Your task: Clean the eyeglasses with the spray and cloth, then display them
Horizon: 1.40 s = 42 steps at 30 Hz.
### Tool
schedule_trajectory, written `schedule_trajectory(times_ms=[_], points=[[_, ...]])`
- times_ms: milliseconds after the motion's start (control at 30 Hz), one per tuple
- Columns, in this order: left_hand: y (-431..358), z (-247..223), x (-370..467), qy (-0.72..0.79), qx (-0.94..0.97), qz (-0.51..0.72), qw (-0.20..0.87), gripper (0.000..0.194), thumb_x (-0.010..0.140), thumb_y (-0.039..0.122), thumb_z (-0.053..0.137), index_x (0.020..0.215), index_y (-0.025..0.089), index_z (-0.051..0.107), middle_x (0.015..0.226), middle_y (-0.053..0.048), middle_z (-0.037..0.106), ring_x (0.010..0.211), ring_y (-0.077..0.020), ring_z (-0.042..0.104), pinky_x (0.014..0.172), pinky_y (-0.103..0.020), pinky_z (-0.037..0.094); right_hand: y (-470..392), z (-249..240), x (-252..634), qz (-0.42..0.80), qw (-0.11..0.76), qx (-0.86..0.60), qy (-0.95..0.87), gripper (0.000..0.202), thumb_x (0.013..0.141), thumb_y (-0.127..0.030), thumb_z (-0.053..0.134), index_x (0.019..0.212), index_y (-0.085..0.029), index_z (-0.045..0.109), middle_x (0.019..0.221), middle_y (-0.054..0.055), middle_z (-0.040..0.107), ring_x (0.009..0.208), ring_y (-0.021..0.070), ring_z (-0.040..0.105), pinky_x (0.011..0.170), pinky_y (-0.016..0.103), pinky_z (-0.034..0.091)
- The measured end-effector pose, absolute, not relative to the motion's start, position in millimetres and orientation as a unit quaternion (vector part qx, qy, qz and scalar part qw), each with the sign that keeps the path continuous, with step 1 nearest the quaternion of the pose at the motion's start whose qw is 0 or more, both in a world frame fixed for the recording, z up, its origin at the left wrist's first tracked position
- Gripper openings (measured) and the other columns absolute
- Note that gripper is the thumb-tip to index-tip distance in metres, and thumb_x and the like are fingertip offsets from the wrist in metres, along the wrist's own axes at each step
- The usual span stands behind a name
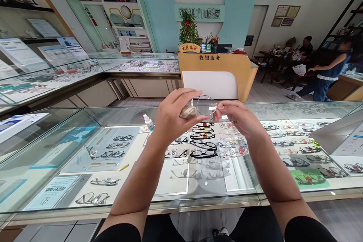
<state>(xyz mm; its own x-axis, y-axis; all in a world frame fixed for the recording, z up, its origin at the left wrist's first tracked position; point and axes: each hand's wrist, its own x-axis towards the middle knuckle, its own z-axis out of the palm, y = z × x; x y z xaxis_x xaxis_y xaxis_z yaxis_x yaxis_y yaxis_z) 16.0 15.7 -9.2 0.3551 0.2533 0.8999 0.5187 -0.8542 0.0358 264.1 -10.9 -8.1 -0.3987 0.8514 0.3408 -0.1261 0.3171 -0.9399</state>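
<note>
Glass tops the counter [159, 199], above which thin-rimmed round glasses [207, 105] are held up between both hands. One lens is bracketed by the left hand [172, 115], forefinger near the top of the rim, thumb near the bottom; a pale crumpled cloth [188, 112] is gripped against the palm. The rim's other side is pinched by the right hand [239, 117], thumb against fingertips, presumably so that the lens surface is left untouched and the frame steadied. Whether the rim is pressed by the left fingertips cannot be told. Below, dark spectacle frames [203, 154] are set out in rows, probably for comparison. Free air is found above and between the wrists; leftward, a spray bottle [148, 121] is stood near the left hand.
</note>
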Motion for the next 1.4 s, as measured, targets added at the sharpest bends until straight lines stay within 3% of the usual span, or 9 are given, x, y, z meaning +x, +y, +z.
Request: schedule_trajectory(times_ms=[133,300,400,500,633,733,867,1133,1400], points=[[16,-10,20,-0.189,-0.808,-0.540,0.139,0.058,0.092,0.058,0.090,0.137,0.025,0.075,0.122,-0.010,0.082,0.110,-0.0261,0.079,0.096,-0.040,0.065,-14,-6,265,0.484,0.475,-0.290,-0.675,0.031,0.103,-0.036,0.065,0.076,-0.025,0.073,0.079,0.000,0.071,0.084,0.0195,0.067,0.095,0.038,0.050],[17,-12,22,-0.201,-0.798,-0.551,0.138,0.056,0.092,0.059,0.090,0.135,0.026,0.077,0.121,-0.009,0.083,0.107,-0.0252,0.078,0.090,-0.039,0.065,-22,-1,264,0.385,0.489,-0.312,-0.718,0.047,0.110,-0.058,0.060,0.080,-0.025,0.076,0.085,0.003,0.073,0.088,0.0203,0.066,0.095,0.039,0.052],[16,-12,22,-0.193,-0.785,-0.574,0.134,0.054,0.090,0.058,0.092,0.132,0.028,0.077,0.119,-0.008,0.083,0.102,-0.0237,0.077,0.086,-0.037,0.065,-28,-2,267,0.354,0.516,-0.311,-0.716,0.043,0.110,-0.062,0.061,0.093,-0.026,0.077,0.094,0.003,0.075,0.094,0.0214,0.069,0.096,0.041,0.054],[13,-11,21,-0.209,-0.747,-0.616,0.137,0.052,0.087,0.058,0.094,0.127,0.028,0.079,0.114,-0.006,0.082,0.090,-0.0209,0.074,0.080,-0.036,0.062,-32,-4,271,0.274,0.571,-0.311,-0.709,0.031,0.106,-0.060,0.070,0.113,-0.030,0.075,0.115,0.004,0.076,0.113,0.0241,0.071,0.107,0.044,0.054],[8,-9,19,-0.263,-0.687,-0.668,0.109,0.050,0.085,0.059,0.096,0.122,0.030,0.080,0.111,-0.005,0.079,0.079,-0.0188,0.065,0.076,-0.038,0.059,-36,-6,268,0.114,0.621,-0.335,-0.699,0.047,0.094,-0.053,0.084,0.132,-0.032,0.066,0.130,0.006,0.074,0.124,0.0277,0.070,0.112,0.049,0.055],[5,-9,20,-0.289,-0.662,-0.689,0.066,0.048,0.086,0.058,0.095,0.122,0.031,0.079,0.110,-0.005,0.078,0.081,-0.0197,0.064,0.077,-0.039,0.059,-37,-7,260,0.043,0.622,-0.353,-0.697,0.052,0.090,-0.048,0.088,0.133,-0.031,0.065,0.124,0.007,0.075,0.117,0.0281,0.072,0.107,0.049,0.058],[2,-11,23,-0.309,-0.656,-0.689,0.029,0.049,0.085,0.060,0.096,0.119,0.030,0.079,0.108,-0.005,0.076,0.081,-0.0187,0.066,0.079,-0.038,0.058,-37,-10,250,0.013,0.636,-0.372,-0.676,0.042,0.094,-0.045,0.086,0.128,-0.030,0.067,0.110,0.005,0.075,0.104,0.0262,0.072,0.099,0.048,0.059],[1,-14,32,-0.317,-0.647,-0.693,-0.022,0.049,0.083,0.061,0.097,0.114,0.027,0.077,0.097,-0.002,0.070,0.084,-0.0188,0.065,0.078,-0.035,0.055,-37,-8,250,0.050,0.640,-0.390,-0.660,0.039,0.094,-0.045,0.086,0.126,-0.030,0.071,0.099,0.002,0.072,0.097,0.0243,0.070,0.097,0.046,0.059],[4,-16,33,-0.322,-0.653,-0.684,-0.051,0.053,0.083,0.064,0.096,0.117,0.029,0.077,0.105,-0.003,0.071,0.084,-0.0179,0.064,0.075,-0.034,0.056,-35,-8,252,0.066,0.646,-0.388,-0.654,0.041,0.091,-0.044,0.090,0.126,-0.030,0.071,0.099,0.001,0.071,0.097,0.0238,0.069,0.098,0.046,0.058]])
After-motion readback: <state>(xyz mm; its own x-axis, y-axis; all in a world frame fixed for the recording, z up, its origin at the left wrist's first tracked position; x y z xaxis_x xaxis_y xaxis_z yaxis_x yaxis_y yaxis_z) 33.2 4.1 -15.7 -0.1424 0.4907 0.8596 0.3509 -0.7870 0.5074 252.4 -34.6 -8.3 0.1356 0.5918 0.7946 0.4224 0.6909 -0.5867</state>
